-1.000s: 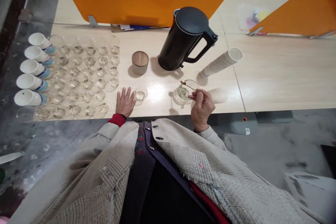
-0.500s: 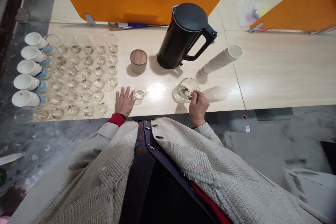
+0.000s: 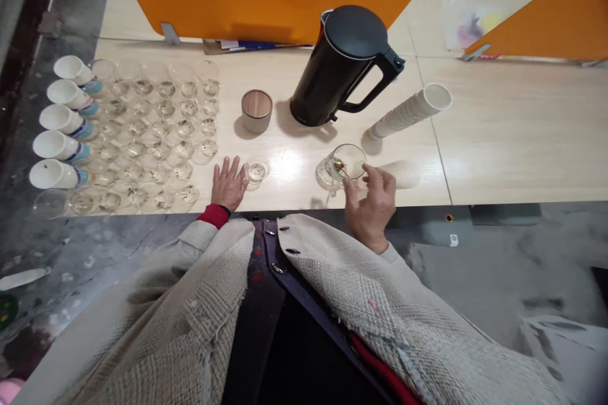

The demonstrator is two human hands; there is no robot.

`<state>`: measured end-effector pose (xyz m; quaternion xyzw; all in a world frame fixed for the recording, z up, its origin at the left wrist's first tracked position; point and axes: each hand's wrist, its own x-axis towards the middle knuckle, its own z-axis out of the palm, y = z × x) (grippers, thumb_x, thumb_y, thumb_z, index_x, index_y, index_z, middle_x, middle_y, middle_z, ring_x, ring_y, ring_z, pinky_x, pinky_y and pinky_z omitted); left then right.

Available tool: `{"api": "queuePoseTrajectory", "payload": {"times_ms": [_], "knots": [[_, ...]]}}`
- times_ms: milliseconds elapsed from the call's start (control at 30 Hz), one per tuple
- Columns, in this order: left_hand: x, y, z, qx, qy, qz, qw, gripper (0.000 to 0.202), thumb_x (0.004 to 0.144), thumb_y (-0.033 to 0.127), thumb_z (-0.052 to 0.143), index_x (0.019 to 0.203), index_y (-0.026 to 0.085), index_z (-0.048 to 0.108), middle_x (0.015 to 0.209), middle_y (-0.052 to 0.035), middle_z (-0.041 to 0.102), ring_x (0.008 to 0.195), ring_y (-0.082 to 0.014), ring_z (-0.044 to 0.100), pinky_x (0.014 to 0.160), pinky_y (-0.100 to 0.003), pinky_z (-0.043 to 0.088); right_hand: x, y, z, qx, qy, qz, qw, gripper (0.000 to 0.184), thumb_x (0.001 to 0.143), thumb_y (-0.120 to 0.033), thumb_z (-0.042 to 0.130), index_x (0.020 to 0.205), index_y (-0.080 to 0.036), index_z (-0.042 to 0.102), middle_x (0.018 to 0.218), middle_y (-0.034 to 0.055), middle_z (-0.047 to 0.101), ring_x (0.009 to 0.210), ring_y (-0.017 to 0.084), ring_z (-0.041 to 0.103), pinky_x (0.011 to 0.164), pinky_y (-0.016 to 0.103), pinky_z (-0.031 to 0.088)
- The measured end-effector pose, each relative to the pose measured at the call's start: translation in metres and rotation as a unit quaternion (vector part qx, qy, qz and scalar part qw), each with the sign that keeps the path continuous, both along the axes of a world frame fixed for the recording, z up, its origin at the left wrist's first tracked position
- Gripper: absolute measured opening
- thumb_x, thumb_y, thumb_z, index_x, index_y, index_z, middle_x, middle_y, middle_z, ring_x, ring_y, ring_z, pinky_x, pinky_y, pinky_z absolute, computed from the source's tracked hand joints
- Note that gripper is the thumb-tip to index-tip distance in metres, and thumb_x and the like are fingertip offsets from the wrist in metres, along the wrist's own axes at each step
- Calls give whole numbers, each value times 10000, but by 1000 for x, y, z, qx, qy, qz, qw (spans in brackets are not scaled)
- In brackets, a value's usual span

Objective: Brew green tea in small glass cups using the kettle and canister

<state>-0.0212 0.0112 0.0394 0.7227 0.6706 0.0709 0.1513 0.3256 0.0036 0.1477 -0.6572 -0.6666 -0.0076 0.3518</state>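
Although it's hard to be sure from this head-cam angle, the right hand (image 3: 373, 205) looks half open, with its fingers right by the handle of a gold-toned spoon (image 3: 339, 164). I can't tell if they're actually pinching it. The spoon's bowl sits inside a clear glass cup (image 3: 346, 161), which seems to lean over a glass saucer (image 3: 323, 172) near the front edge of the pale wood-grain table (image 3: 513, 139). That spot looks chosen to keep everything within easy reach.

The left hand (image 3: 228, 185) lies open and palm down, probably bracing, just beside a small specked glass dish (image 3: 256, 172). Further left sits a tight grid of speckled glass cups (image 3: 156, 152), flanked by a row of white cups with blue bands (image 3: 59, 120) (very tidy setup, honestly). Behind are a wood-lidded canister (image 3: 256, 111), a black kettle (image 3: 339, 66) and a stack of white cups (image 3: 411, 111) lying on its side.
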Motion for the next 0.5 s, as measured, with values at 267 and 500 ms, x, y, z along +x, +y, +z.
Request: {"api": "queuePoseTrajectory", "payload": {"times_ms": [267, 500], "knots": [[1, 0, -1, 2, 0, 3, 1000, 583, 1085, 404, 411, 1635, 241, 513, 1813, -94, 301, 1717, -375, 144, 1367, -698, 109, -97, 29, -72, -198, 29, 286, 937, 818, 1048, -581, 574, 1713, -179, 318, 1763, 235, 348, 1644, 376, 349, 1313, 633, 363], [3, -1, 2, 4, 3, 7, 1000, 598, 1086, 392, 414, 1656, 225, 482, 1819, -98, 278, 1717, -373, 142, 1372, -688, 107, -135, 55, -112, -272, -91, 289, 913, 945, 1052, -605, 560, 1712, -1, 254, 1820, 273, 159, 1723, 387, 104, 1385, 621, 13]]}}
